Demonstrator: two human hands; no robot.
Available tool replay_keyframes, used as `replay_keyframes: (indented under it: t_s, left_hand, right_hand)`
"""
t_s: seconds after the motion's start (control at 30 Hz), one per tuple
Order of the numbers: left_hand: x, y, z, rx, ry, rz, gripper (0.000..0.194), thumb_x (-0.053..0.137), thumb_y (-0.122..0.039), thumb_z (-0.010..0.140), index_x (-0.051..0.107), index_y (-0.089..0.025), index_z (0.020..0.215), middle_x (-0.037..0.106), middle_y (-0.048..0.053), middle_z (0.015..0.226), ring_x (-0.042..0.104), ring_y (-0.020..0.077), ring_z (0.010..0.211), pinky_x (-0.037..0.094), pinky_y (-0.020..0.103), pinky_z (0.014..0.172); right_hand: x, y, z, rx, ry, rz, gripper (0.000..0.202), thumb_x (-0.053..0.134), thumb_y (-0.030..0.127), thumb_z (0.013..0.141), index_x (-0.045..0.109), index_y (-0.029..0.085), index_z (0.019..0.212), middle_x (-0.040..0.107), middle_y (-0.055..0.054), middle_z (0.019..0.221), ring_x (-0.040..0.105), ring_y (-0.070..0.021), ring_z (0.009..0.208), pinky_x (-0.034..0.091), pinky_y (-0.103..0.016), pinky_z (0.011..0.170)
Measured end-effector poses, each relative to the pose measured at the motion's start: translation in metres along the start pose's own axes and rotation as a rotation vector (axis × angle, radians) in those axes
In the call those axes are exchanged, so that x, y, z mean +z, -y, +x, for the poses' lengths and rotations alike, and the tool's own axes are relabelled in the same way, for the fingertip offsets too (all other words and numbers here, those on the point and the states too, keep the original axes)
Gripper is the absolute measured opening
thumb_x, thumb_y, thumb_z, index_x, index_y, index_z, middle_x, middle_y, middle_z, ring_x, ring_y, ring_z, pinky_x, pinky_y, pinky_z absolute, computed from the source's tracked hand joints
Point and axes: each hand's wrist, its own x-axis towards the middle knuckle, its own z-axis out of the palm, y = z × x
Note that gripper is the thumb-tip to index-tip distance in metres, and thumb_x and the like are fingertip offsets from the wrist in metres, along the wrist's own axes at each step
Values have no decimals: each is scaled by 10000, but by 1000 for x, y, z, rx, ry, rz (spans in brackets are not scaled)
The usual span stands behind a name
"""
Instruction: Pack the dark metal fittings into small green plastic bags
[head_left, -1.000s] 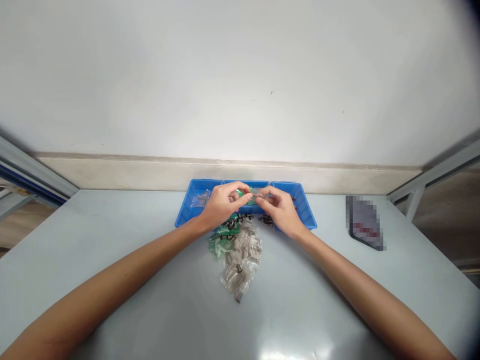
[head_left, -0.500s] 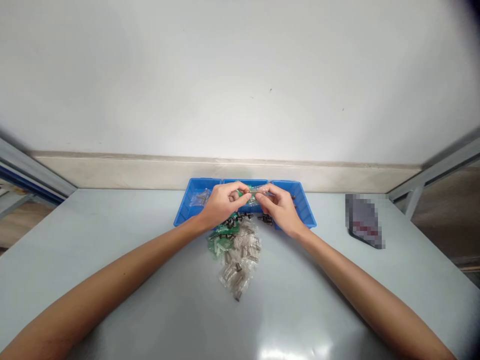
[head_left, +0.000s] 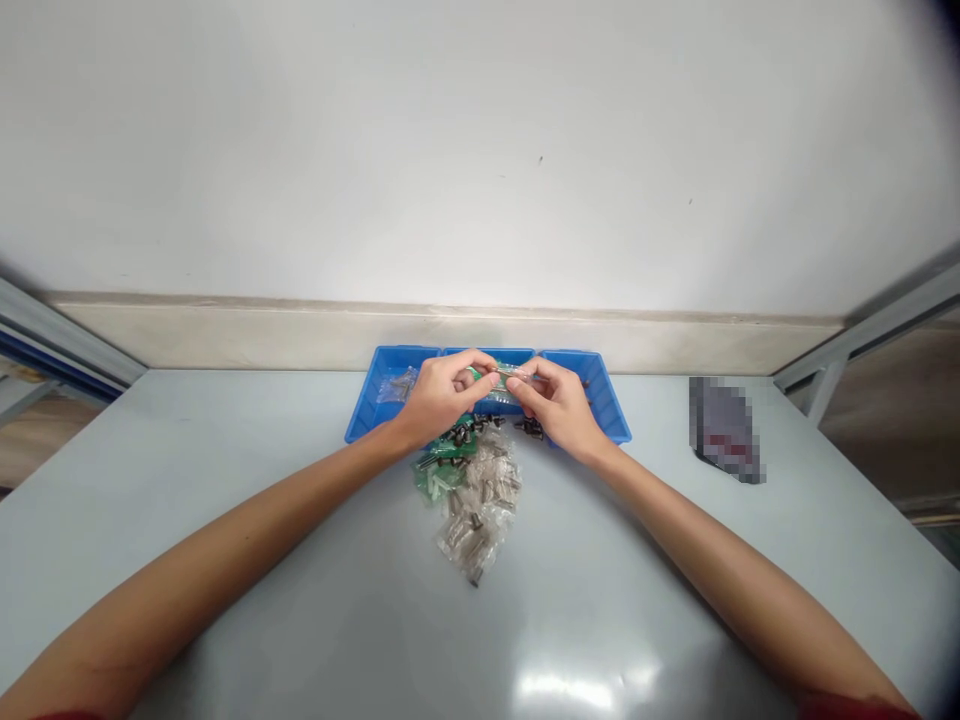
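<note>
My left hand (head_left: 446, 395) and my right hand (head_left: 559, 405) meet over the middle of a blue tray (head_left: 615, 418) with three bins. Thumb and fingers of both hands are pinched on a slim metallic piece (head_left: 505, 374); its exact kind is too small to tell. Clear and green plastic packets (head_left: 501, 394) show just below it, in the middle bin. A clear packet of small metal parts (head_left: 396, 386) lies in the left bin. The right bin is partly covered by my right hand, with a few dark parts showing at its edge.
In front of the tray lies a heap of clear packets (head_left: 484, 490) with metal parts. Green packets (head_left: 439, 480) and loose dark screw-like parts (head_left: 480, 424) lie beside it. More dark parts (head_left: 529, 428) sit near my right wrist. A blurred dark object (head_left: 727, 430) rests at right. A wall stands behind.
The view has tilted slightly, so everything sits a little higher. My fingertips have shifted a little on the slim piece, which shows more clearly between them.
</note>
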Motion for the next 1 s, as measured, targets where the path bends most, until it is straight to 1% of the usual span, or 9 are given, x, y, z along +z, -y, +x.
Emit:
replay_keyframes:
  t_s: [0.07,0.17,0.23,0.33,0.43,0.57,0.8,0.9,1.0]
  left_hand:
    - [0,1,0,-2,3,-10,218,621,-353,883,664,-148,944,555,-36,598,517,93,487,417,202,505]
    - [0,1,1,-2,9,-10,230,638,-361,868,662,-153,963,622,-7,706,532,90,498,426,205,501]
    - [0,1,1,2,6,-6,235,650,-367,856,659,-156,961,641,4,747,533,90,498,424,208,497]
    - [0,0,0,3,3,-14,226,637,-370,867,651,-159,947,594,-20,654,528,97,489,425,209,503]
    - [0,-1,0,-2,6,-31,221,617,-366,882,646,-158,951,608,-16,679,520,90,485,433,209,508]
    - [0,-1,0,-1,6,-37,217,603,-355,890,644,-157,970,632,-6,714,514,85,484,437,208,511]
    - [0,0,-1,6,9,-21,201,592,-343,894,643,-162,966,671,14,831,515,74,482,437,206,507]
    - [0,-1,-1,16,-2,-10,188,596,-329,891,651,-161,956,679,15,833,509,72,480,435,204,510]
    - [0,-1,-1,40,-15,-7,167,600,-311,884,663,-162,925,684,17,830,506,73,488,434,200,508]
  right_hand:
    - [0,0,0,4,-7,-18,261,648,445,883,563,205,829,457,55,595,396,-114,513,322,-252,493]
    - [1,0,1,-8,-25,-46,262,646,456,880,587,203,844,487,43,610,424,-120,516,339,-257,493]
    - [1,1,1,-10,-33,-51,260,639,457,883,600,201,855,498,39,612,438,-123,511,347,-259,488]
    - [1,3,1,-3,-30,-41,244,635,441,882,616,198,879,537,26,644,468,-123,512,362,-259,483]
    - [1,4,1,12,-12,10,210,647,398,868,617,196,919,571,19,697,481,-115,511,374,-253,475]
    - [0,3,1,8,-19,20,170,634,348,866,611,190,926,574,19,709,480,-105,500,380,-246,471]
    - [1,1,1,-12,-30,11,148,626,340,877,601,205,932,575,19,720,484,-104,490,378,-244,454]
    - [2,2,1,-27,-23,28,139,632,337,883,588,218,939,571,22,727,492,-104,494,384,-241,454]
    - [2,3,1,-32,-9,33,143,636,351,886,581,221,908,562,24,719,487,-102,488,379,-240,449]
